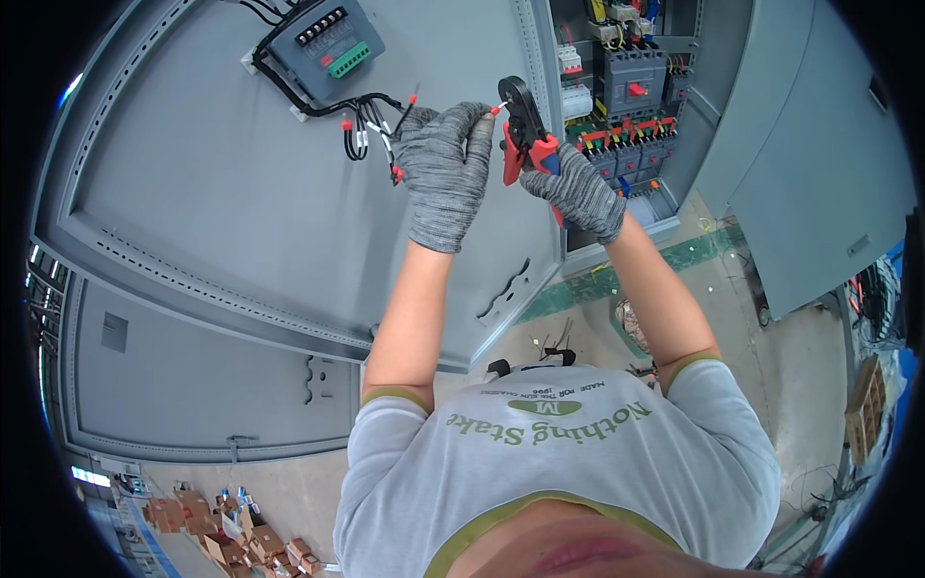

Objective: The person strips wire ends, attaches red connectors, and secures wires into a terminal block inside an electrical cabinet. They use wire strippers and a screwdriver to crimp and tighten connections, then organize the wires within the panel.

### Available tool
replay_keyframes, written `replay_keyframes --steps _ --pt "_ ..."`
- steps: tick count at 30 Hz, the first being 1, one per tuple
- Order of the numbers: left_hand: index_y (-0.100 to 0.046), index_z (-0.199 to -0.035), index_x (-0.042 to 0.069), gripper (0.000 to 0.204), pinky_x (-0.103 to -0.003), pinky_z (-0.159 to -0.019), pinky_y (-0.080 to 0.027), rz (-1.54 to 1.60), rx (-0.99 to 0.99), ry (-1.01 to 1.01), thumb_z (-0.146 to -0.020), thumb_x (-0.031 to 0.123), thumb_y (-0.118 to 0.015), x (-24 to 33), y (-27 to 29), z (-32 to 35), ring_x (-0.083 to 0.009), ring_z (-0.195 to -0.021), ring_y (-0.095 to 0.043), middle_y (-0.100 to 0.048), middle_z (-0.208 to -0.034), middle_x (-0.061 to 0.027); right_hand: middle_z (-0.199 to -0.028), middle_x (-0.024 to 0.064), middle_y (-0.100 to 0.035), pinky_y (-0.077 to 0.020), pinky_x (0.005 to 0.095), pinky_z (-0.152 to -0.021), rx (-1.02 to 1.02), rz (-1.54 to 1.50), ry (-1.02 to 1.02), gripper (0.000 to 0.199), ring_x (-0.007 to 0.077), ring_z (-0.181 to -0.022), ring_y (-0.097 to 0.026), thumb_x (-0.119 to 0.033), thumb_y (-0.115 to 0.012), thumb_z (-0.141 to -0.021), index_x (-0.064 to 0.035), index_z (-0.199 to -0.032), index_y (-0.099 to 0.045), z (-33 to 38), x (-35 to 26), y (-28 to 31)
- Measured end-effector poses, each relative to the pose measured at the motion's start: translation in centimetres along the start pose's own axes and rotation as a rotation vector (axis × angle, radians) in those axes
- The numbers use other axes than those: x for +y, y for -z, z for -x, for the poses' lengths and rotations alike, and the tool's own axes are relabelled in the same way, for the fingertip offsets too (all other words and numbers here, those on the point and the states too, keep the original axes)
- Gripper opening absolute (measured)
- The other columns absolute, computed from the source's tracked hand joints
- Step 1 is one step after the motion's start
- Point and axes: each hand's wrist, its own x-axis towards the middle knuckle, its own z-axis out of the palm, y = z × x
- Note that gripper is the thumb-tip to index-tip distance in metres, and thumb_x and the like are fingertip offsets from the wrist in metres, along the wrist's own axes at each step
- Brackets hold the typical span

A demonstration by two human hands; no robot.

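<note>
My left hand (443,171), in a grey knit glove, pinches a wire with a red-sleeved terminal (495,111) at its end. The wire itself is mostly hidden by the glove. The terminal's metal tip lies at the jaws of a crimping tool (521,104); whether it sits inside them I cannot tell. My right hand (584,196), gloved alike, is wrapped round the tool's red and blue handles. Beside my left hand hangs a bundle of black wires (364,108), several with red terminals and white sleeves. They run from a grey meter unit (323,53) with a green terminal block.
The unit is on a large grey cabinet door (241,193). To the right stands an open cabinet holding circuit breakers (633,85), with another grey door (819,144) swung out. Cardboard boxes (260,539) lie on the floor lower left. A wooden crate (864,409) stands at the right.
</note>
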Motion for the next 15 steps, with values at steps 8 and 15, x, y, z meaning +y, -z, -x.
replay_keyframes --steps 8,15 --pt "-0.069 -0.090 0.006 0.014 -0.035 -0.068 -0.046 0.092 -0.042 0.053 -0.084 0.017 -0.064 -0.4 -0.2 -0.3 -0.0228 -0.068 -0.058 -0.065 -0.074 -0.0092 -0.095 0.0142 -0.059 -0.0493 0.0332 -0.081 -0.036 0.051 -0.035 0.055 0.0245 -0.088 -0.060 -0.015 -0.067 -0.076 -0.0036 -0.126 -0.045 0.1 -0.5 0.2" --pt "-0.065 -0.095 0.002 0.015 -0.033 -0.062 -0.047 0.257 -0.078 0.108 -0.088 0.015 -0.059 -1.2 -1.1 -0.2 -0.0225 -0.064 -0.059 -0.063 -0.074 -0.0121 -0.109 0.0235 -0.056 -0.0461 0.0359 -0.091 -0.003 0.313 0.057 0.070 0.0331 -0.101 -0.057 -0.018 -0.067 -0.075 0.0016 -0.135 -0.036 -0.5 0.1 0.5"
